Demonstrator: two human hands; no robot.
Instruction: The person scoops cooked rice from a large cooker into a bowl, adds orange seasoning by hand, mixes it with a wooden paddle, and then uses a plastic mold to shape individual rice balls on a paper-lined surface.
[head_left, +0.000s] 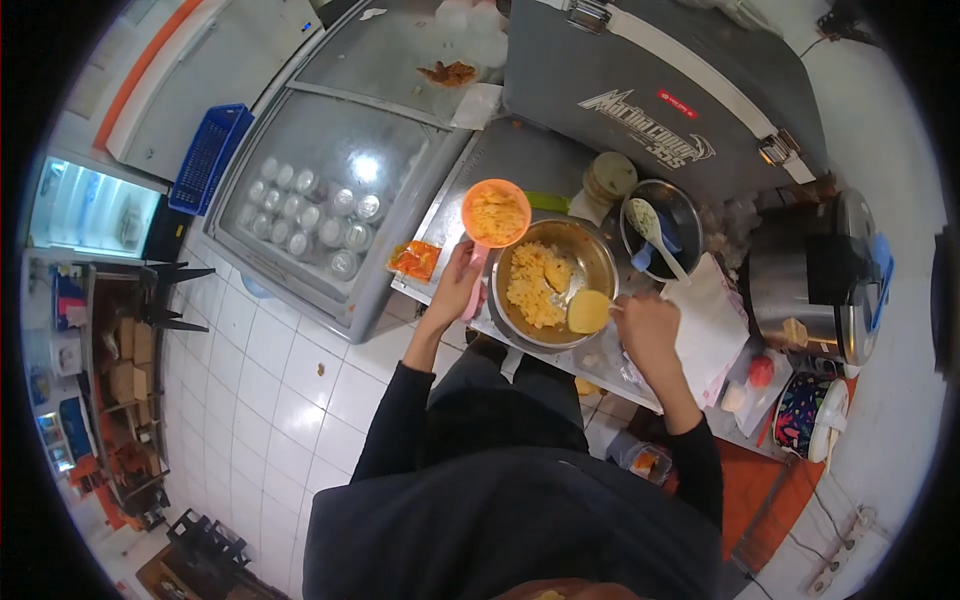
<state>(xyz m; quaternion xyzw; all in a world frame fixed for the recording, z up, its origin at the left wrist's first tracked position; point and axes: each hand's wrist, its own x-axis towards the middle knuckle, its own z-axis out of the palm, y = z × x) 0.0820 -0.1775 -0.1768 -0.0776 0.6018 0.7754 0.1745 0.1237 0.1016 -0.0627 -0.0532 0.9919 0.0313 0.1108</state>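
Note:
My left hand (455, 283) grips the pink handle of an orange scoop (496, 213) filled with yellow rice, level beside the upper left rim of a steel bowl (609, 259). Clumps of yellow rice (534, 289) lie in the left part of this bowl. My right hand (648, 328) is closed on the handle of a yellow rice paddle (589, 312), whose blade is over the bowl's lower right part. A packet with orange contents (415, 260) lies on the table to the left. Behind the bowl lies a green object (548, 202), partly hidden.
A dark bowl (700, 236) holding a white spoon (651, 225) stands behind right, near stacked round containers (611, 176). White paper (703, 322) lies to the right, before a large rice cooker (795, 277). A glass-topped freezer (322, 180) borders the left; a grey cooler box (660, 90) stands behind.

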